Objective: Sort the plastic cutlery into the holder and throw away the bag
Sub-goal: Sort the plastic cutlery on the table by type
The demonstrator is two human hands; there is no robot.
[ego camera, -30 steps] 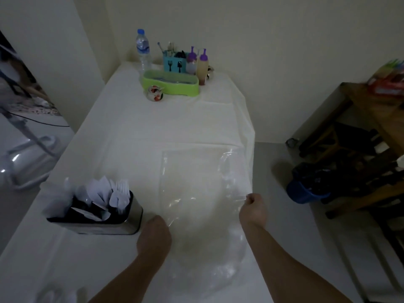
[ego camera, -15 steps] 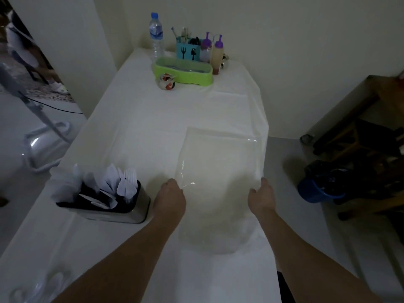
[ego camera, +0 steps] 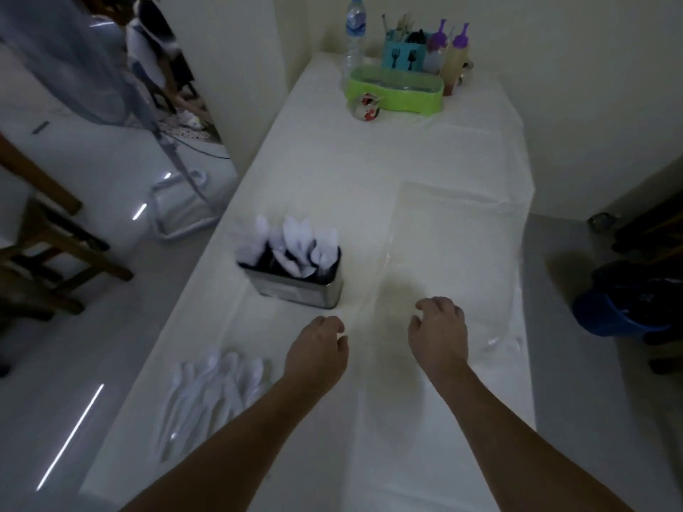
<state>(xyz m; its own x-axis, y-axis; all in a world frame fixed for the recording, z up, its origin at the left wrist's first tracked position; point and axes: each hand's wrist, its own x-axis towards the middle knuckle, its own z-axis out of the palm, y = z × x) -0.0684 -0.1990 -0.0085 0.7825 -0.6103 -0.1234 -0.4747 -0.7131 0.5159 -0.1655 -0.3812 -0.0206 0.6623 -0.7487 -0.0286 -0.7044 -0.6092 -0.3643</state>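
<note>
The clear plastic bag (ego camera: 454,245) lies flat on the right half of the white table (ego camera: 362,171). My right hand (ego camera: 438,336) hovers over its near part, fingers apart and curled downward, holding nothing. My left hand (ego camera: 318,351) is loosely curled just off the bag's near left edge; whether it pinches the film is unclear. The steel cutlery holder (ego camera: 295,290), filled with white plastic cutlery, stands just beyond my left hand. A loose pile of white plastic spoons (ego camera: 210,386) lies on the table to the left of my left forearm.
At the far end stand a green tray (ego camera: 395,94), a teal utensil box (ego camera: 404,57), a water bottle (ego camera: 355,29), two purple-capped bottles (ego camera: 458,57) and a small can (ego camera: 366,107). A blue bin (ego camera: 621,315) sits on the floor at right. A wooden chair (ego camera: 48,253) is at left.
The bag went from being held up by both hands to lying flat on the table. My right hand left its right edge and moved inward; the view swung left, showing the spoon pile.
</note>
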